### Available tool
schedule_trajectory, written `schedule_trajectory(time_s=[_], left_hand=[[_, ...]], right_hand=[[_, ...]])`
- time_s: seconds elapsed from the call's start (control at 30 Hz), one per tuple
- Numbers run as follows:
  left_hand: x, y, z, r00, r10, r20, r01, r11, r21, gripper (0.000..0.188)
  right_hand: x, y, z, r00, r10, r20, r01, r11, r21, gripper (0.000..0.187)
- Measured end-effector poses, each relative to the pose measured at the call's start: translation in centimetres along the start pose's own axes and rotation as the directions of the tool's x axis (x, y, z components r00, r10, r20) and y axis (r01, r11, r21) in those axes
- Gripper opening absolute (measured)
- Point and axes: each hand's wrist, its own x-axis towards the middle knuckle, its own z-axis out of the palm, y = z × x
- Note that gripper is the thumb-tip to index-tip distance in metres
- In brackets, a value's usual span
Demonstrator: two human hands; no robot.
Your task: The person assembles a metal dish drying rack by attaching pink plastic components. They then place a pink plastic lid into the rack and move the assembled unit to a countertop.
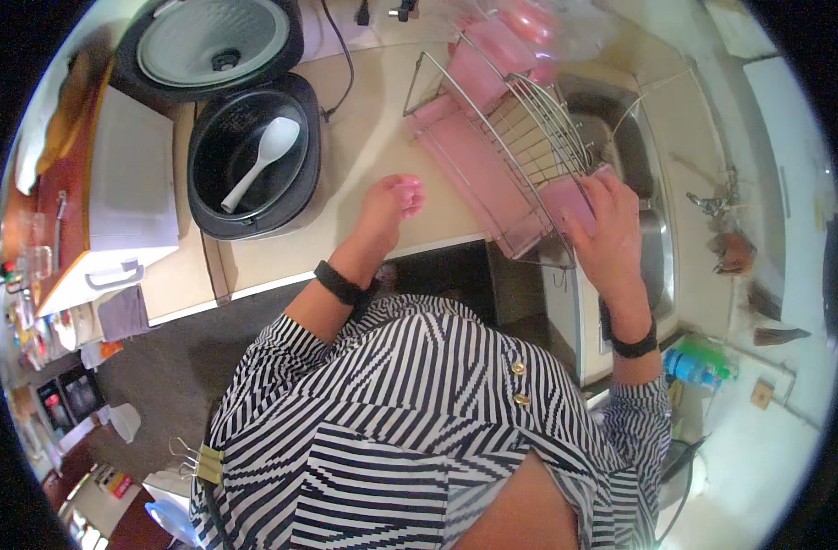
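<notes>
My right hand (611, 234) is at the near right corner of a wire dish rack (506, 137). Its thumb and fingers close around a pink box-shaped piece (565, 197) at the rack's end, partly covered by the hand. Whether that piece is fixed to the rack I cannot tell. A pink tray (465, 151) shows under the wires. Over the counter, left of the rack, hovers my left hand (389, 211), its fingers curled in with nothing visible in them. Farther left, an open rice cooker (199, 174) has a white rice paddle (263, 160) lying in its pot.
A metal sink (657, 252) lies right of the rack, with a tap (707, 203) beyond it. Pink items in clear plastic (533, 23) sit behind the rack. The cooker's power cord (345, 78) runs across the counter (382, 101). A white cabinet (130, 174) stands at the left.
</notes>
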Motion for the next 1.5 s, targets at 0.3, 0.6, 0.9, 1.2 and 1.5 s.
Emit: schedule_trajectory(time_s=[0.3, 0.6, 0.9, 1.2, 1.5], left_hand=[[-2.0, 0.0, 1.2, 0.989, -0.073, 0.125, 0.072, 0.997, 0.008, 0.012], [-2.7, -0.1, 0.6, 0.988, -0.019, 0.150, 0.018, 1.000, 0.006, 0.012], [-0.7, -0.3, -1.5, 0.995, -0.025, 0.100, 0.028, 0.999, -0.036, 0.022], [0.7, -2.4, -3.2, 0.994, -0.100, 0.046, 0.106, 0.979, -0.175, 0.025], [3.0, -2.8, -3.1, 0.972, -0.206, -0.113, 0.154, 0.922, -0.355, 0.022]], right_hand=[[2.9, 0.8, 0.2, 0.980, 0.110, 0.169, -0.124, 0.989, 0.076, 0.063], [3.3, -0.9, 0.4, 0.976, 0.063, 0.210, -0.023, 0.981, -0.190, 0.064], [4.2, 0.2, 0.9, 0.976, 0.135, 0.168, -0.117, 0.987, -0.113, 0.051], [3.6, 2.4, 0.5, 0.996, 0.087, 0.032, -0.091, 0.976, 0.196, 0.058], [1.9, 2.0, -4.4, 0.994, 0.030, 0.108, -0.058, 0.960, 0.274, 0.066]])
